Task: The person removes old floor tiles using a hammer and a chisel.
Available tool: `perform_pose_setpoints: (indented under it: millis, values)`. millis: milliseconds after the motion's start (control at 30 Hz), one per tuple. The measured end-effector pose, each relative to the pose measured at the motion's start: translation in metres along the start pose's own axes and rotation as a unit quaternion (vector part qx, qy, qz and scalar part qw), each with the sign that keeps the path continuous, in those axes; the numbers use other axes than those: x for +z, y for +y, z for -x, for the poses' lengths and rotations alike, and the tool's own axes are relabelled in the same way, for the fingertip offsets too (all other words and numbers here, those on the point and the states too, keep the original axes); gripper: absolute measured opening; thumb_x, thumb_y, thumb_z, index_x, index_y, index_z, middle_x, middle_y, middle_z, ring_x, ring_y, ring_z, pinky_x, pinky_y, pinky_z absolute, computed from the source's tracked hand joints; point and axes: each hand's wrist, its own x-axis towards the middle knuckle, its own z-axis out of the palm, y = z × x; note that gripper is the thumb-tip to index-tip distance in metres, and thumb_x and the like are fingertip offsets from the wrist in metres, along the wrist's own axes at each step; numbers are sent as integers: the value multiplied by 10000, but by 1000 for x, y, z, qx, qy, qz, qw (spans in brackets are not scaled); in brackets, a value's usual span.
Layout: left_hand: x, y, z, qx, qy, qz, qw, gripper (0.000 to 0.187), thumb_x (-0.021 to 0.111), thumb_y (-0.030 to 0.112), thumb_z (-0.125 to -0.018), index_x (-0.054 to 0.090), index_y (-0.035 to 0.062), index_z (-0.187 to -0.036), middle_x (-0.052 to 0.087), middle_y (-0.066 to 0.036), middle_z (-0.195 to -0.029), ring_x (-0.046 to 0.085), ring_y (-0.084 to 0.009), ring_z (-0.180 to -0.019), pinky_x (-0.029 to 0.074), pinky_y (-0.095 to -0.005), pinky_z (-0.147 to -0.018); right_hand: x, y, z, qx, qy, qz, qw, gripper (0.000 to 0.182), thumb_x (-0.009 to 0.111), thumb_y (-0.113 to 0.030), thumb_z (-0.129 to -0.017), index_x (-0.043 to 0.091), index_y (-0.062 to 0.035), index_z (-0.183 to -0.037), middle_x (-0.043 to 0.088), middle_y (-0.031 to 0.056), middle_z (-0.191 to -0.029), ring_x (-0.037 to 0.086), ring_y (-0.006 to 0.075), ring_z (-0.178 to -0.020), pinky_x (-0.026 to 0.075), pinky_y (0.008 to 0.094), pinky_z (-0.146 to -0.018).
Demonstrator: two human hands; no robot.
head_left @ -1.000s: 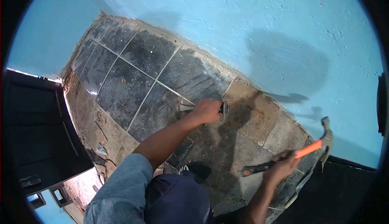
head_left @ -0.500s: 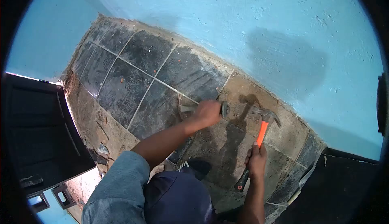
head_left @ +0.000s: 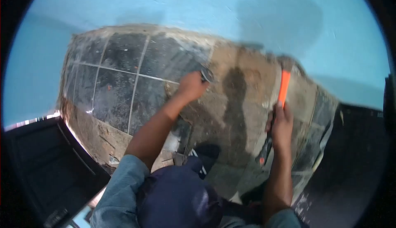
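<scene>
A dark cap (head_left: 177, 199) fills the bottom center of the frame, with a dark shoe (head_left: 207, 153) just beyond it, as a person works bare-handed over a worn tiled floor. Right of center, the right hand (head_left: 281, 125) grasps a hammer (head_left: 284, 85) partway up its handle, fingers wrapped around it, the dark grip running out below the palm and the orange section rising toward a blurred head. That hold looks suited to short, controlled blows; a lower one would likely add force but cost accuracy. Near the middle of the frame, the left hand (head_left: 192, 87) is clenched around a small dark tool (head_left: 206, 75), perhaps a chisel, whose working tip cannot be made out. The hammer head stands well apart from it, to the right. Good work here calls for a steady left wrist, knuckles clear of the tool's struck end, and a hammer face that lands square on it. The tool lies close to where the dark tiles (head_left: 113, 94) give way to a rough brown patch (head_left: 251, 73), so a shallow angle would probably spare the surface beneath. Across the top of the frame, a light-blue wall (head_left: 189, 5) carries soft shadows.
</scene>
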Motion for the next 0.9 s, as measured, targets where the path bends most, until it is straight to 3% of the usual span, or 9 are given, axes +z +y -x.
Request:
perform_pose_setpoints:
  millis: [167,233,367,500,633,733,800,867,900]
  values:
    - [5,-13,-6,60,-31,-58,996,365,723,332,-871,698,-6,-1007,715,-245,-939,679,-446,-926,543,-524,-816,37,-3,12,9,9,9,1000,306,505,-347,-1077,569,-57,-1003,522,22,-646,551,93,-542,425,295,-435]
    - [3,-10,-6,75,-20,-55,995,366,720,327,-876,697,-10,-1018,710,-258,-947,674,-454,-928,540,-529,-814,51,30,0,-107,-71,267,955,362,543,-351,-1053,608,5,-1065,609,129,-673,647,238,-601,486,400,-508]
    - [-2,-8,-4,80,-29,-22,996,341,707,295,-890,697,-10,-1042,704,-275,-956,664,-469,-940,531,-532,-809,43,0,-3,91,-219,150,960,426,564,-355,-1031,623,66,-1074,653,252,-750,643,438,-658,509,521,-655]
    - [-7,-7,0,81,-33,-6,996,315,694,270,-903,697,-9,-1049,704,-277,-945,660,-475,-950,524,-526,-811,19,-5,-8,-47,-70,129,988,367,515,-373,-1069,568,-11,-1033,514,11,-667,508,115,-464,407,292,-418]
    - [-6,-11,1,93,-37,24,995,319,693,270,-904,697,-16,-1047,704,-278,-954,657,-477,-954,518,-527,-815,8,-35,-11,-104,79,-86,988,376,494,-365,-1078,549,-15,-951,525,35,-623,547,132,-467,432,319,-422]
    - [-7,-6,0,90,-31,-4,995,325,695,271,-903,699,-20,-1047,705,-278,-958,658,-478,-951,518,-525,-812,38,1,-4,-85,129,-3,988,388,498,-357,-1073,566,15,-984,576,90,-641,599,185,-487,475,369,-458]
    - [-5,-5,1,85,-28,-18,996,329,698,274,-900,701,-22,-1043,706,-278,-945,660,-481,-939,521,-522,-804,55,39,2,-261,25,354,898,412,516,-348,-1062,578,58,-1038,623,162,-681,644,258,-510,506,423,-504]
    - [-4,-13,-4,83,-7,-11,996,331,700,273,-896,704,-22,-1047,708,-276,-936,663,-484,-933,526,-519,-794,55,39,6,47,-184,147,971,440,538,-348,-1051,577,89,-1081,635,208,-693,653,309,-511,514,451,-526]
    - [-4,-13,-5,82,3,-6,997,332,702,272,-894,705,-22,-1049,708,-275,-932,664,-486,-930,528,-518,-790,51,38,6,49,-173,141,973,435,538,-349,-1052,576,84,-1073,627,196,-680,644,297,-499,509,444,-516]
